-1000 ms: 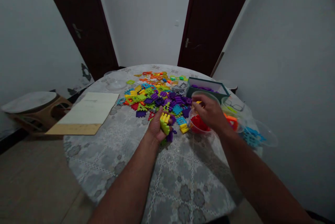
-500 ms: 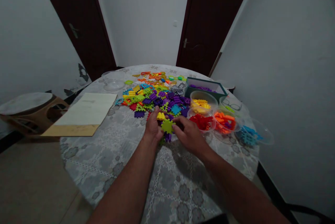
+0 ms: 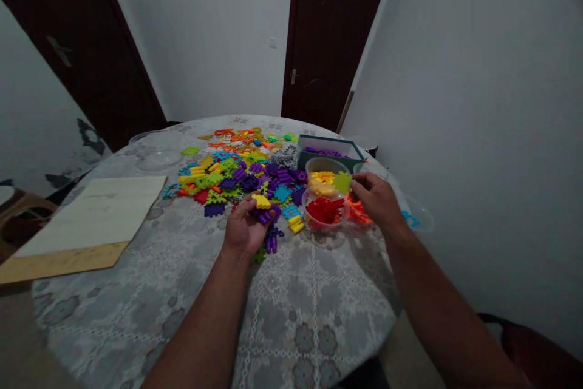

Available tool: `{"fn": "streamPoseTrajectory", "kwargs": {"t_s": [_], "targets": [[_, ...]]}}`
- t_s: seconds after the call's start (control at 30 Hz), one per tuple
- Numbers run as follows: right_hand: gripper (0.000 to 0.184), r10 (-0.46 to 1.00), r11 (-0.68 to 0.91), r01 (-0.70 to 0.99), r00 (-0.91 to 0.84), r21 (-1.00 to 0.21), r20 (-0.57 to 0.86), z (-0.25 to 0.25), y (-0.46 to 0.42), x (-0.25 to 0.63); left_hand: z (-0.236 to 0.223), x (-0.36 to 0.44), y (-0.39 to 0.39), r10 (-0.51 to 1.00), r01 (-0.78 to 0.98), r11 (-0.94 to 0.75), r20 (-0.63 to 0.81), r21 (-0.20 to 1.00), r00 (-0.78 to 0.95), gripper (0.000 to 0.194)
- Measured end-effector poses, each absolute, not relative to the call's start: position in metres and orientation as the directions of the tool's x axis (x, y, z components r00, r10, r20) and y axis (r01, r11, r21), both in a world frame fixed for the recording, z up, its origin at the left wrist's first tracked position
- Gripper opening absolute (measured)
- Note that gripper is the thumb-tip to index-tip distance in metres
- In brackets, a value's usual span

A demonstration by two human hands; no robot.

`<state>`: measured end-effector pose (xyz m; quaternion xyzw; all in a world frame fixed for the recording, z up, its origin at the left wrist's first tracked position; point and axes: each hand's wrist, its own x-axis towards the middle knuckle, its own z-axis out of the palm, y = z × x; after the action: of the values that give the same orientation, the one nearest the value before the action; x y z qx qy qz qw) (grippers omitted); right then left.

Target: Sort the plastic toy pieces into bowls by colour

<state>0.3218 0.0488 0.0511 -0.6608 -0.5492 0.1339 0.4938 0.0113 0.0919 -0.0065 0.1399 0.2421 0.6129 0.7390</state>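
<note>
My left hand (image 3: 245,232) is closed around a few plastic building pieces, a yellow piece (image 3: 261,201) on top and purple pieces (image 3: 265,215) beneath it. Between the fingertips of my right hand (image 3: 378,195) is a flat, toothed lime-green building piece (image 3: 342,182). It is held above the clear bowls at the right, beside the bowl of yellow pieces (image 3: 322,178) and over the bowl of orange pieces (image 3: 359,210). Just left of my right hand stands a bowl of red pieces (image 3: 324,210). A mixed heap of building pieces (image 3: 248,179) lies beyond my left hand.
A green box (image 3: 330,152) with purple pieces stands behind the bowls. At the right edge sits a clear bowl with blue pieces (image 3: 410,219). Paper on a tan board (image 3: 91,213) lies at the left, and a clear lid (image 3: 158,159) behind it. The patterned tablecloth (image 3: 296,304) covers the round table.
My right hand has moved right, away from my left hand, carrying the lime-green piece over to the bowls. My left hand still holds the yellow piece. The view has turned right.
</note>
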Motion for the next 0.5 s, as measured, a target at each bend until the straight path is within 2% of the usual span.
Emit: {"fn": "streamPoseTrajectory", "kwargs": {"t_s": [0.13,0.2,0.27,0.37,0.5], "targets": [[0.035,0.686,-0.099,0.848,0.438,-0.521,0.582,0.065,0.075,0.383,-0.005,0.012,0.09,0.97,-0.826,0.235,-0.172,0.513,0.169,0.021],[0.038,0.636,-0.187,0.903,0.412,-0.388,0.653,0.068,0.085,0.402,-0.003,0.013,0.089,0.968,-0.82,0.247,-0.175,0.516,0.181,0.02],[0.041,0.607,-0.207,0.926,0.374,-0.315,0.701,0.067,0.09,0.405,-0.002,0.013,0.088,0.964,-0.813,0.262,-0.182,0.52,0.193,0.019],[0.038,0.622,-0.069,0.953,0.272,-0.294,0.734,0.065,0.082,0.377,-0.003,0.013,0.087,0.954,-0.788,0.297,-0.195,0.539,0.226,0.021],[0.03,0.753,0.305,0.879,0.013,-0.367,0.658,0.06,0.053,0.293,-0.006,0.015,0.084,0.952,-0.734,0.304,-0.174,0.608,0.25,0.03]]}}
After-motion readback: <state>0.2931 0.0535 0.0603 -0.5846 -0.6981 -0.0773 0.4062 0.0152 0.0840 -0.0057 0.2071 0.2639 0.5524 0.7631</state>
